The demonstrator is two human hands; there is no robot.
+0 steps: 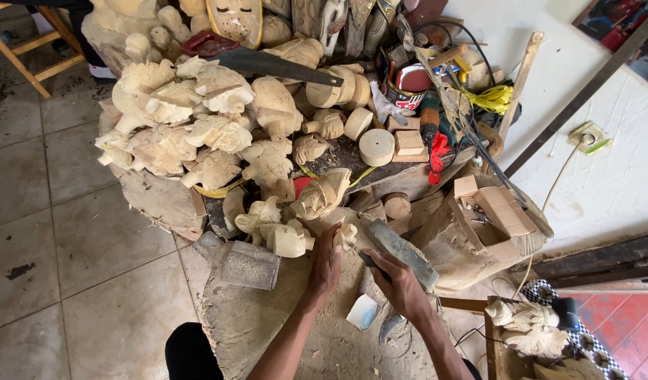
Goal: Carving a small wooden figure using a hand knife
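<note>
My left hand [326,264] grips a small pale wooden carving [346,236] and holds it down on a big dusty wood block [281,324]. My right hand [400,283] is closed on the handle of a broad dull metal blade [402,252], a cleaver-like chopper that slants up to the left, its tip close to the carving. Both forearms reach in from the bottom edge.
A heap of pale carved wooden figures [197,119] fills the area ahead, with a handsaw [267,63], round wood blanks [376,146], a tin can [408,88] and tools behind. A grey mallet-like block [243,262] lies left. More carvings [531,325] sit at lower right.
</note>
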